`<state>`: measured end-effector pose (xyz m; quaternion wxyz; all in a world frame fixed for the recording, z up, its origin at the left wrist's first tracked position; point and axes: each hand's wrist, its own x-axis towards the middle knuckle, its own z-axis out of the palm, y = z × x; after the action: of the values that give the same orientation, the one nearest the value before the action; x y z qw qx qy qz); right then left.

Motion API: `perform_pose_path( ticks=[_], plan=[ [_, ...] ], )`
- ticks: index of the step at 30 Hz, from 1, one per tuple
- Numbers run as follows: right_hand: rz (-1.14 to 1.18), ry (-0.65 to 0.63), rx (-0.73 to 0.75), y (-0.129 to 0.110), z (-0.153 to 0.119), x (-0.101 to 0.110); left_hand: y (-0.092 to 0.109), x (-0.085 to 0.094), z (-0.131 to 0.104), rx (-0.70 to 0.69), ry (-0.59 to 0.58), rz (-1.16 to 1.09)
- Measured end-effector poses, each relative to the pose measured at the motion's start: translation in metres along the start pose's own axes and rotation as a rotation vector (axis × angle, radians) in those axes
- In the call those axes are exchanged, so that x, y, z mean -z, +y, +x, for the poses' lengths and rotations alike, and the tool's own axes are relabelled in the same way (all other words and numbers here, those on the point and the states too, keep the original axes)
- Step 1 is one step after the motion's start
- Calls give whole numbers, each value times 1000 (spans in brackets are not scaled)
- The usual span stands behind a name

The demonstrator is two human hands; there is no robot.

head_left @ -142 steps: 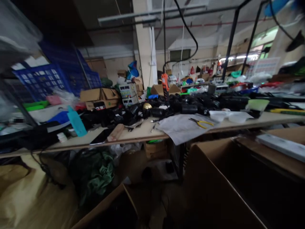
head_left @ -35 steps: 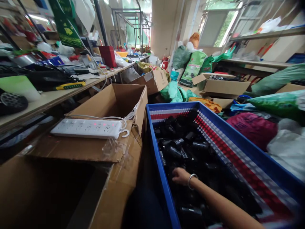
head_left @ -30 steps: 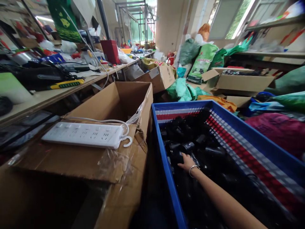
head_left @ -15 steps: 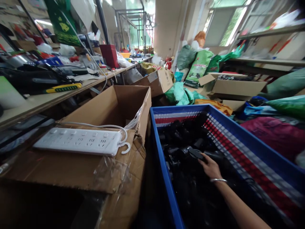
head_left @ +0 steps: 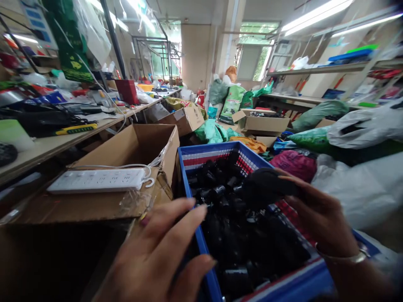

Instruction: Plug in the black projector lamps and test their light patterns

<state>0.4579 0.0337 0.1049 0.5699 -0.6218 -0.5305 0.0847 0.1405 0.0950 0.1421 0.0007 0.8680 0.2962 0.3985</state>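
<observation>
My right hand (head_left: pixel 324 209), with a silver bracelet at the wrist, grips a black object (head_left: pixel 267 188) above the right side of a blue crate (head_left: pixel 201 239). The object is blurred, so its exact shape is unclear. Many black parts (head_left: pixel 223 226) fill the crate, which has red and white striped mesh walls. In front of the crate's left edge is my left hand (head_left: pixel 163 247), its fingers spread and nothing in them.
Left of the crate stands an open cardboard box (head_left: pixel 154 142), with a white power strip (head_left: pixel 97 180) on its flap. A cluttered workbench (head_left: pixel 40 153) runs along the left. White bags (head_left: pixel 362 188) and a magenta bag (head_left: pixel 292 163) lie at the right.
My right hand has come up out of the crate with a black object and is closer to the camera. My left hand has entered from below. The view has shifted right and up.
</observation>
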Motion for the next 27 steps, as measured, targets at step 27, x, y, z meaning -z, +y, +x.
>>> perform_pose_path(
  ticks=[27],
  plan=[
    [795,-850,-268,-5,-98,-189,-35,29,-60,812,-254,-479]
  ],
)
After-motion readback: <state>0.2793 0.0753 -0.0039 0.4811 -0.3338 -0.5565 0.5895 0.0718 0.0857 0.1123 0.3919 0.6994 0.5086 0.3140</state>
